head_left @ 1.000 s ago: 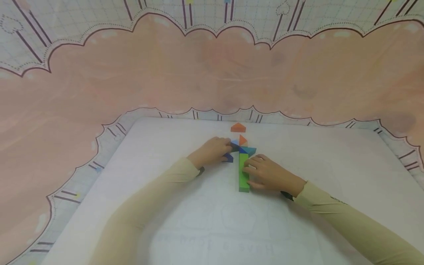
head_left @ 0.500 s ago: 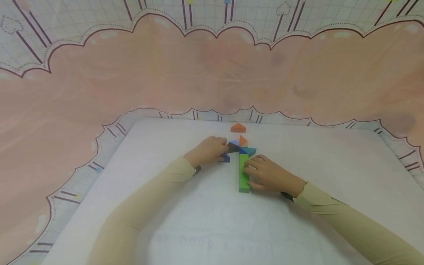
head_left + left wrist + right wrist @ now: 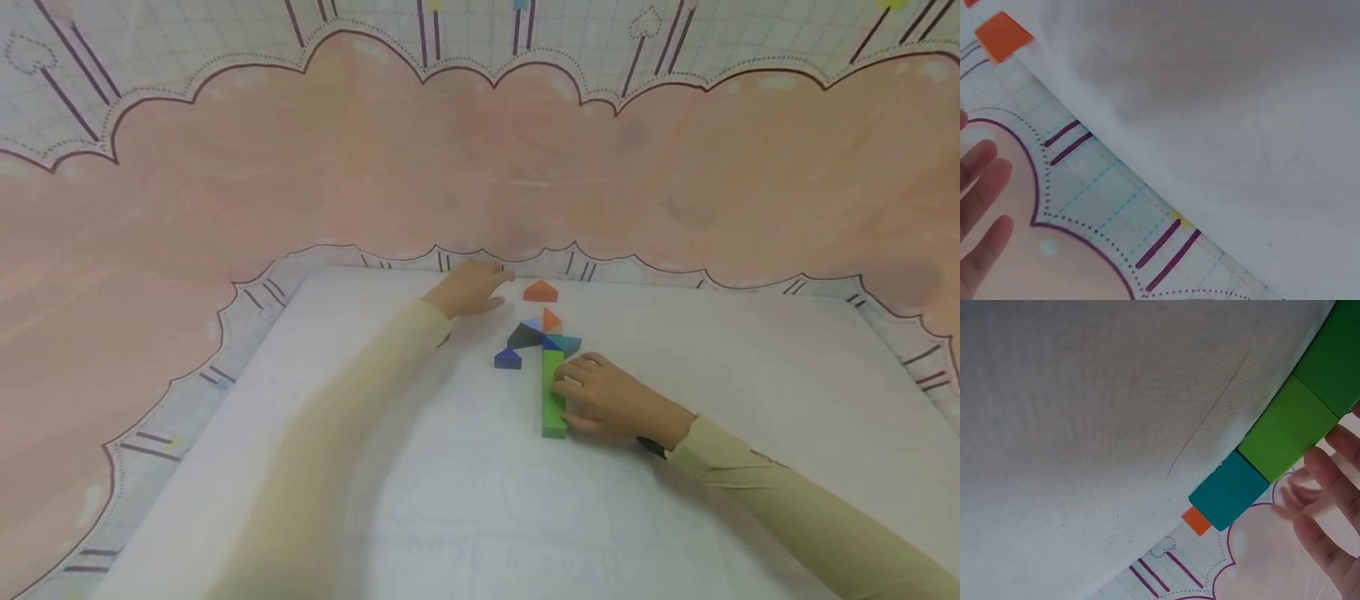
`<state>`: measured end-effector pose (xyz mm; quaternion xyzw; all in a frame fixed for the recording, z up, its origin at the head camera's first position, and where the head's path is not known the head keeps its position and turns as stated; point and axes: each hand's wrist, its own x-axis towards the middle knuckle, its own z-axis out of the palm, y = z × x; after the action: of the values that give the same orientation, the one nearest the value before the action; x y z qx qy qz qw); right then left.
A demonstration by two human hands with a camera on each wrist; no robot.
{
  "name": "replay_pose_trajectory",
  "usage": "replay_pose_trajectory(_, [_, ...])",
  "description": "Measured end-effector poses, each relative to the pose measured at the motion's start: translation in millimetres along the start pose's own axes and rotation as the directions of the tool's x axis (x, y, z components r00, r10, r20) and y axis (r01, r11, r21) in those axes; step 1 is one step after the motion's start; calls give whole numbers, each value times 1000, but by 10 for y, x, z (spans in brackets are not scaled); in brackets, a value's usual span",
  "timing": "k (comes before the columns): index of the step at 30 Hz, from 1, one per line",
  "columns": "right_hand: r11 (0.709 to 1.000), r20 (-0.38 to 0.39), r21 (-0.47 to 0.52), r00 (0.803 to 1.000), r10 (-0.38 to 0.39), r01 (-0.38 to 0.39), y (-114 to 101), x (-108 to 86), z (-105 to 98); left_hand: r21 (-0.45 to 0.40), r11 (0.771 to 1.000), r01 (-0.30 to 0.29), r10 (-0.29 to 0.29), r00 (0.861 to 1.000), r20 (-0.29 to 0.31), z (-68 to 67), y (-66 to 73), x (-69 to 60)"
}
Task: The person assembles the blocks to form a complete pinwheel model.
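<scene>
My left hand (image 3: 468, 287) hovers at the table's far edge, left of an orange triangular block (image 3: 541, 292). Its fingers are spread and hold nothing; the left wrist view shows the fingers (image 3: 982, 200) away from an orange block (image 3: 1004, 37). My right hand (image 3: 618, 400) rests against the right side of a green bar (image 3: 552, 392), fingertips touching it. In the right wrist view this bar shows a light green block (image 3: 1288, 428) and a dark green block (image 3: 1335, 356). Around the bar's far end sit a teal block (image 3: 567, 344), an orange triangle (image 3: 551, 321), a light blue piece (image 3: 532, 323) and a dark block (image 3: 527, 336).
A dark blue triangular block (image 3: 507, 359) lies apart, left of the bar. The white tabletop (image 3: 420, 500) bears faint printed marks. Beyond its far edge is a peach-coloured patterned cloth (image 3: 450, 167).
My left hand has let go of the dark blocks left of the bar and moved away towards the far edge. The dark blue triangle shifted slightly left. My right hand stays at the bar.
</scene>
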<state>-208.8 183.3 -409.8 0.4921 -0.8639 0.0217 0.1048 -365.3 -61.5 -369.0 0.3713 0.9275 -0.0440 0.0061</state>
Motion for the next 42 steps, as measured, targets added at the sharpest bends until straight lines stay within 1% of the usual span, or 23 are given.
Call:
replay_pose_trajectory(4, [1000, -16, -1, 1000, -15, 15, 16, -7, 14, -24, 999, 29, -29, 1000, -2, 34, -2, 216])
replay_pose_trajectory(5, [1000, -22, -1, 1000, -20, 20, 20, -5, 15, -18, 999, 31, -31, 999, -7, 48, 4, 266])
replay_pose_trajectory(9, [1000, -32, -8, 999, -23, 23, 27, -14, 32, 0, 1000, 18, -18, 999, -42, 74, 66, 438])
replay_pose_trajectory(14, [1000, -24, -17, 999, -22, 22, 19, -2, 25, 78, 997, -2, 7, 998, -67, 126, 145, 608])
replay_pose_trajectory(16, [1000, -15, -16, 1000, -23, 23, 11, 7, 18, 134, 991, -11, 20, 998, -62, 152, 164, 657])
replay_pose_trajectory(19, [1000, -1, -14, 1000, -18, 18, 7, 11, 14, 170, 985, -17, 25, 999, -44, 171, 192, 709])
replay_pose_trajectory(21, [1000, 1, -18, 1000, -16, 16, 7, 10, 11, 171, 985, -22, 27, 999, -27, 174, 209, 735])
replay_pose_trajectory(24, [999, -7, -27, 1000, -19, 19, 12, 8, 8, 144, 989, -22, 23, 1000, -5, 157, 243, 751])
replay_pose_trajectory(25, [999, -10, -32, 1000, -21, 21, 14, 7, 8, 123, 992, -19, 19, 1000, 0, 149, 255, 752])
replay_pose_trajectory(28, [999, -16, -40, 1000, -24, 24, 21, 4, 14, 107, 994, -24, 23, 1000, 12, 138, 281, 743])
replay_pose_trajectory(30, [999, -17, -44, 1000, -25, 24, 25, 3, 22, 96, 995, -27, 26, 1000, 10, 156, 284, 745])
replay_pose_trajectory(34, [999, -18, -43, 1000, -25, 24, 29, 3, 29, 136, 990, -36, 32, 999, 32, 177, 292, 740])
replay_pose_trajectory(38, [999, -21, -39, 999, -27, 26, 28, 3, 33, 197, 978, -75, 67, 997, 49, 163, 296, 720])
replay_pose_trajectory(42, [999, -32, -42, 999, -34, 32, 28, -1, 36, 194, 974, -117, 112, 993, 35, 162, 279, 704])
